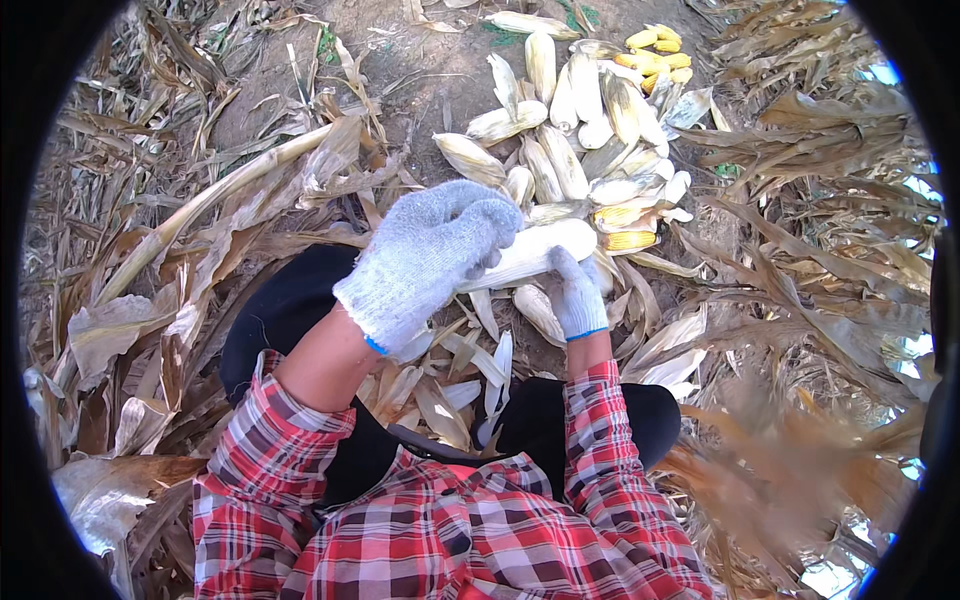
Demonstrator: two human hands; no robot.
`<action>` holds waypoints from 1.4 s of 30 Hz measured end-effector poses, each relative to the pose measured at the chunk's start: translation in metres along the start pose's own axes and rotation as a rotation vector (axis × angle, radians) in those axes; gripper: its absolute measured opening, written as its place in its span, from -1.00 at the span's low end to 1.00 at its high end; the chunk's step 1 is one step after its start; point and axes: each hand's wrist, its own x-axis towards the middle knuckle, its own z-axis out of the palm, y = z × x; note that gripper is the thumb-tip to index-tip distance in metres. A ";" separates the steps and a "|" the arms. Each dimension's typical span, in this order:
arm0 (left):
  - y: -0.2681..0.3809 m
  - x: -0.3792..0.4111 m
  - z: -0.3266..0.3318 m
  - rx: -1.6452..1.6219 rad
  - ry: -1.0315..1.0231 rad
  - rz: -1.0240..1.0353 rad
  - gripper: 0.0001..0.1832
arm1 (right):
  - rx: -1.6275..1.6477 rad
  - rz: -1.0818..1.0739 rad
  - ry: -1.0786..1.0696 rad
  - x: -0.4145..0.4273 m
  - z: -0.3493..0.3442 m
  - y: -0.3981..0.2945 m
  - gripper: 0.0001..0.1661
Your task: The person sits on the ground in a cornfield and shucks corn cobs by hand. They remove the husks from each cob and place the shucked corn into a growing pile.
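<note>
Both my hands wear whitish knitted gloves with blue-edged cuffs. Between them lies an ear of corn in pale husk (536, 249), tilted with its rounded end up to the right. My left hand (435, 259) curls over its left part, and the fingertips are partly hidden behind the glove. My right hand (577, 292) grips it near the rounded end, with the thumb on the near side. Just beyond is a heap of ears in husk (562, 161). A partly bared yellow ear (630, 241) rests to the right of the held one.
Several husked yellow ears (656, 56) lie together at the heap's far right. Loose husks (442, 405) cover the ground between my bent knees. A thick dry stalk (202, 214) slants across the left. Dry corn leaves (825, 300) crowd the right side, with a blurred leaf (795, 465) close by.
</note>
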 end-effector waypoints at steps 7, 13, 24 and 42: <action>-0.077 -0.027 0.059 -0.013 -0.198 -0.215 -0.52 | 0.591 -0.078 -0.129 -0.079 0.028 -0.029 -0.20; -0.089 -0.043 0.051 -0.616 -0.004 -0.120 -0.49 | 0.137 0.141 -0.111 -0.165 0.039 -0.028 -0.03; -0.108 -0.101 0.044 -0.481 0.097 -0.232 -0.48 | -0.724 -0.050 -0.265 -0.191 0.080 -0.008 0.01; -0.150 -0.131 0.025 -0.308 -0.172 -0.348 -0.54 | -0.706 0.094 -0.144 -0.214 0.029 0.054 -0.69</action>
